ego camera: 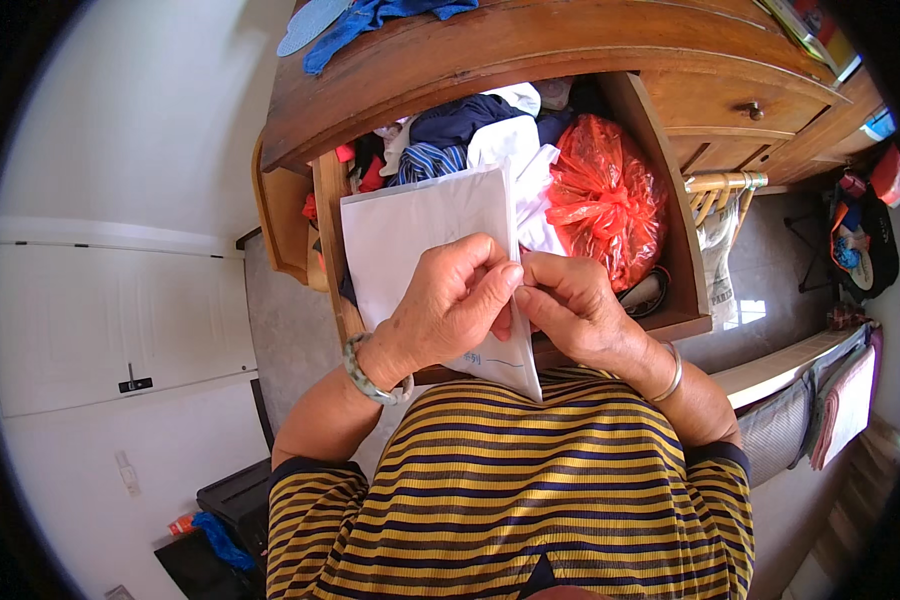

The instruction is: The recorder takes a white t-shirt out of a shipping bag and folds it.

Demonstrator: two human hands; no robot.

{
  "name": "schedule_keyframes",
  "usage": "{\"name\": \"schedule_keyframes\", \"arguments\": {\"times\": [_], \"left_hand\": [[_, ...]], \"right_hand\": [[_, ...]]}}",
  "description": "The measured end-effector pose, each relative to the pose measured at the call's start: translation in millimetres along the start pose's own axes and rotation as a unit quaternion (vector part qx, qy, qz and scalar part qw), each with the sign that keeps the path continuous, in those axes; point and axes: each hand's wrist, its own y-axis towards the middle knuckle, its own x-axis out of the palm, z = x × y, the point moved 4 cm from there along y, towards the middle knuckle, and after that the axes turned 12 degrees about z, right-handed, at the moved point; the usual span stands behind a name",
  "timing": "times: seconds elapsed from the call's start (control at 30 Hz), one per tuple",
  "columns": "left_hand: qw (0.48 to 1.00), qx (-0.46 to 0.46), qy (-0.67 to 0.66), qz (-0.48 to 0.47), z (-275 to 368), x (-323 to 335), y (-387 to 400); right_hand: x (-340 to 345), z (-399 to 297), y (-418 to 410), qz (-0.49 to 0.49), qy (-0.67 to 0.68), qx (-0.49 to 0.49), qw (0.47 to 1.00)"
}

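A flat white packet (431, 225), paper or plastic and bearing some writing, is held in front of my striped shirt, over an open wooden drawer (675, 217). My left hand (457, 296) lies across its face and pinches its right edge between thumb and fingers. My right hand (577, 300) grips the same edge from the other side, the fingertips of both hands close together. Behind the packet, the drawer holds a knotted red plastic bag (607, 202), a striped blue cloth (429, 163), dark blue clothing (461, 120) and white clothing (506, 141).
Blue cloth (379, 22) lies on the wooden cabinet top (525, 37). A closed drawer (720, 105) is at the right, above a bamboo rack or chair (724, 182). Towels (847, 405) hang over a rail at the lower right. A white door (120, 322) stands at the left.
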Motion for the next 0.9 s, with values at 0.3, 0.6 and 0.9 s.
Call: {"name": "schedule_keyframes", "arguments": {"times": [0.3, 0.6, 0.9], "left_hand": [[1.000, -0.001, 0.014, -0.017, -2, 0, 2], [1.000, 0.010, 0.000, -0.029, 2, 2, 3], [0.999, 0.005, -0.009, -0.038, -1, 0, 4]], "right_hand": [[-3, 2, -1, -0.017, -0.036, 0.004, 0.999], [1, -8, 2, -0.033, -0.005, 0.022, 0.999], [-1, -4, 5, -0.058, -0.018, -0.006, 0.998]]}}
